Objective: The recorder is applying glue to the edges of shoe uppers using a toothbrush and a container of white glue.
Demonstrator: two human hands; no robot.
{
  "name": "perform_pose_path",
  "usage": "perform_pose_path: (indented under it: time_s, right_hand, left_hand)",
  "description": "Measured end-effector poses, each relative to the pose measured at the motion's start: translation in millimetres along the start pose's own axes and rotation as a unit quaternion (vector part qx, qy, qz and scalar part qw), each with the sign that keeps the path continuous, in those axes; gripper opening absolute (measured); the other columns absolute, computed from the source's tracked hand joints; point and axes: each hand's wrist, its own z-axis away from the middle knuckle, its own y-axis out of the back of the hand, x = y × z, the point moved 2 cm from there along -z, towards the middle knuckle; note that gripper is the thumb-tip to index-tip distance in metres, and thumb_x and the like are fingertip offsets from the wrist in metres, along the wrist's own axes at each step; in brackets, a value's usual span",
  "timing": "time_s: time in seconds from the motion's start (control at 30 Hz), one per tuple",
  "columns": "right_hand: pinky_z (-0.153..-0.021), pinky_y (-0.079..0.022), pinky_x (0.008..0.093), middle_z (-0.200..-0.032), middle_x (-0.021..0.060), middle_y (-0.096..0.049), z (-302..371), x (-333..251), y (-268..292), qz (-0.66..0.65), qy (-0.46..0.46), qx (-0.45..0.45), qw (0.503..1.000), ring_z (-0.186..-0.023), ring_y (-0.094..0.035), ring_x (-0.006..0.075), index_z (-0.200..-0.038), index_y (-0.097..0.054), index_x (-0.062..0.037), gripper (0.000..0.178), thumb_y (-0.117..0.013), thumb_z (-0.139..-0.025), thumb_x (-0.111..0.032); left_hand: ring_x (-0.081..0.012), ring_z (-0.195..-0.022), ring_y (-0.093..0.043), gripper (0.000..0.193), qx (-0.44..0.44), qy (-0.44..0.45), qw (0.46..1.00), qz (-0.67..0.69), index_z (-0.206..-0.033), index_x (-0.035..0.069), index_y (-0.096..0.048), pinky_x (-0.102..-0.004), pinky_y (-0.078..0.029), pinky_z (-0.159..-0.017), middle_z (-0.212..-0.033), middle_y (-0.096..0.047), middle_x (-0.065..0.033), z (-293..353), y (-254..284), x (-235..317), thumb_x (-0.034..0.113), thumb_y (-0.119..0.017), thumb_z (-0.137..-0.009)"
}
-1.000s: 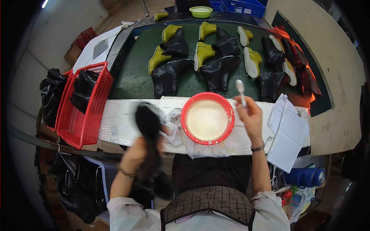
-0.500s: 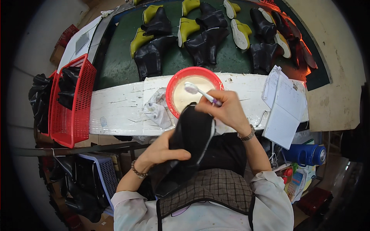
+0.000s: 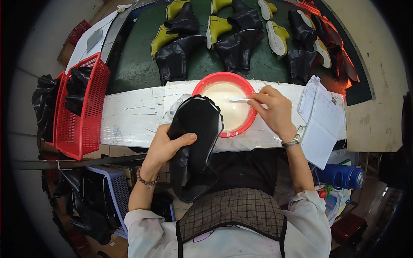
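Observation:
My left hand grips a black leather boot upper by its side, thumb lying across it. The upper's rounded, gathered end points away from me, and its lower part hangs over my lap. In my right hand is a white-handled toothbrush, pinched between thumb and fingers. Its head is over or in the cream-coloured liquid of a red bowl; whether it touches the liquid I cannot tell. The upper's far end overlaps the bowl's near left rim in view.
On the green conveyor belt stand black uppers and yellow-green boot lasts. Red baskets with black pieces are at the left. Papers lie on the white board at the right, above a blue flask.
The toothbrush went from above the boot upper to the bowl as my right hand moved right. My left hand shifted the upper left and slightly away from me.

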Motion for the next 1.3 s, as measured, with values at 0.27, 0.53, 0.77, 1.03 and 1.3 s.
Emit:
perform_pose_path:
  time_s: [0.27,0.53,0.77,1.03,1.3]
  right_hand:
    - [-0.060,-0.047,0.0240,-0.085,0.0038,-0.068,-7,-18,25,-0.320,0.006,-0.008,0.947,-0.072,-0.062,0.0107,-0.093,-0.080,-0.0046,0.013,-0.083,-0.081,-0.007]
    - [-0.066,-0.049,0.0256,-0.087,0.0042,-0.068,-8,-21,27,-0.307,0.052,0.057,0.949,-0.077,-0.063,0.0132,-0.095,-0.080,-0.0039,0.019,-0.086,-0.077,-0.006]
    - [-0.065,-0.050,0.0245,-0.087,0.0041,-0.068,10,-29,24,-0.347,0.018,0.018,0.937,-0.078,-0.064,0.0125,-0.095,-0.081,-0.0042,0.019,-0.086,-0.077,-0.005]
    - [-0.065,-0.049,0.0233,-0.088,0.0035,-0.068,1,-34,20,-0.347,0.021,-0.007,0.937,-0.077,-0.063,0.0105,-0.093,-0.080,-0.0042,0.016,-0.085,-0.078,-0.003]
    - [-0.057,-0.039,0.0192,-0.096,-0.0024,-0.065,-10,-77,1,-0.500,-0.093,-0.052,0.859,-0.068,-0.053,-0.0003,-0.107,-0.073,-0.0018,0.038,-0.089,-0.073,-0.006]
  left_hand:
    - [-0.0126,-0.085,-0.070,0.031,-0.141,0.070,0.985,0.075,-0.108,-0.005,-0.072,-0.0246,-0.056,-0.081,-0.094,-0.074,-0.0078,-6,-13,4,0.010,-0.082,-0.084]
    - [-0.0111,-0.079,-0.068,0.021,-0.081,-0.028,0.993,0.076,-0.100,-0.005,-0.074,-0.0237,-0.054,-0.074,-0.089,-0.074,-0.0072,3,-10,26,0.009,-0.080,-0.086]
    - [-0.0098,-0.073,-0.068,0.015,0.051,-0.101,0.990,0.088,-0.091,-0.005,-0.074,-0.0228,-0.055,-0.066,-0.082,-0.074,-0.0074,7,-2,30,0.008,-0.078,-0.088]
    - [-0.0077,-0.075,-0.065,0.017,0.174,-0.218,0.960,-0.001,-0.095,-0.005,-0.074,-0.0222,-0.052,-0.069,-0.083,-0.074,-0.0047,8,-7,44,0.010,-0.079,-0.089]
    - [-0.0108,-0.089,-0.064,0.027,0.221,-0.266,0.935,-0.080,-0.111,-0.006,-0.068,-0.0262,-0.051,-0.081,-0.098,-0.073,-0.0067,-21,2,74,0.014,-0.073,-0.093]
